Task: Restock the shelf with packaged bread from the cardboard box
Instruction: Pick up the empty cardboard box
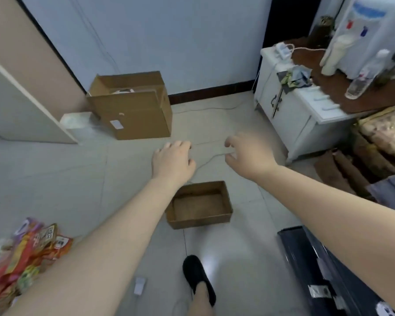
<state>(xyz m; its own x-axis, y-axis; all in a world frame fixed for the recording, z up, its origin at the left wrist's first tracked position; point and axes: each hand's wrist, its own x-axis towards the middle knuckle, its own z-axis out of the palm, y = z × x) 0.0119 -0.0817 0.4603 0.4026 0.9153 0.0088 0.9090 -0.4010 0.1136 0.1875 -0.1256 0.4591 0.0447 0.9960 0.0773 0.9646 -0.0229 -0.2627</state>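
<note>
Reaching with both hands empty, fingers [229, 144] loosely spread, cardboard box [199, 204] below them

Both forearms bare to the frame edge, no sleeves in view. Left hand [172, 159] and right hand [249, 156]: no gloves, rings, watch or wristband visible (right hand motion-blurred, so fine detail uncertain). One foot visible in a black slip-on shoe [197, 278], soft-looking, rounded toe, low cut; ankle and lower leg above it bare.

Matt brown cardboard box [198, 205]; glossy floor tiles [78, 179].
</note>
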